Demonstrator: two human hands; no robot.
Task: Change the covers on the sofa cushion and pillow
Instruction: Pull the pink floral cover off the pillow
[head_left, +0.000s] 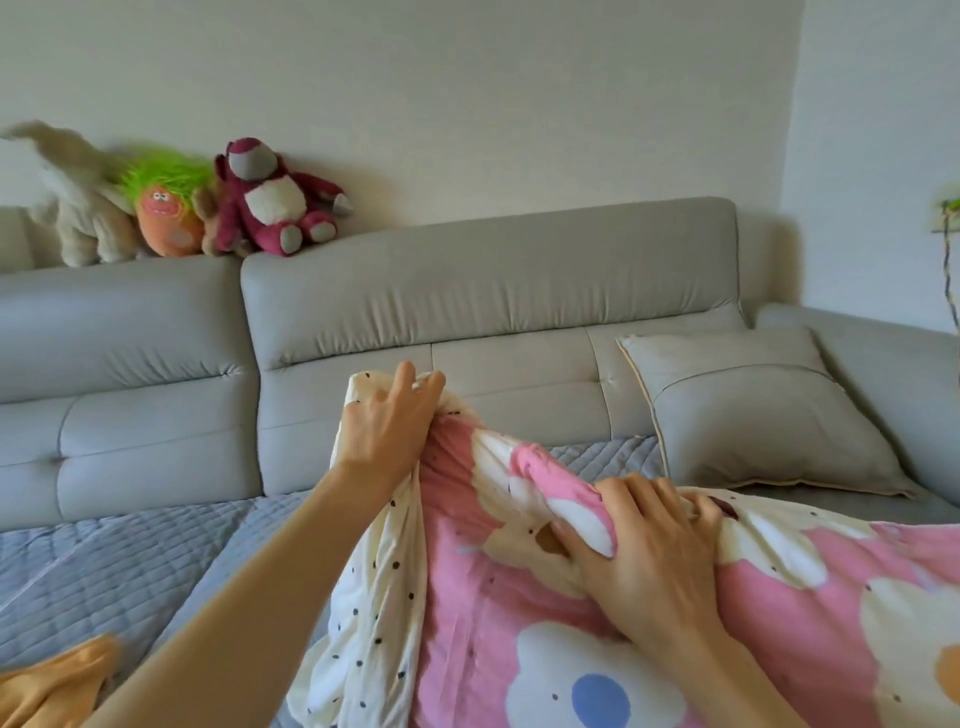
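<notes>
A pink cover with big white and cream flowers (649, 623) is bunched up in front of me over the sofa seat, its cream underside dotted black. My left hand (387, 421) grips a raised corner of this cover at its top left. My right hand (654, 556) clutches a gathered fold of the pink cover lower and to the right. What lies inside the cover is hidden. A grey cushion (753, 415) with pale piping leans against the sofa back at the right.
The grey sofa (493, 291) carries a blue-grey quilted mat (104, 561) on its seat. Three plush toys (270, 197) sit on the backrest at the left. An orange cloth (52, 680) lies at the bottom left corner. A plant stem shows at the far right edge.
</notes>
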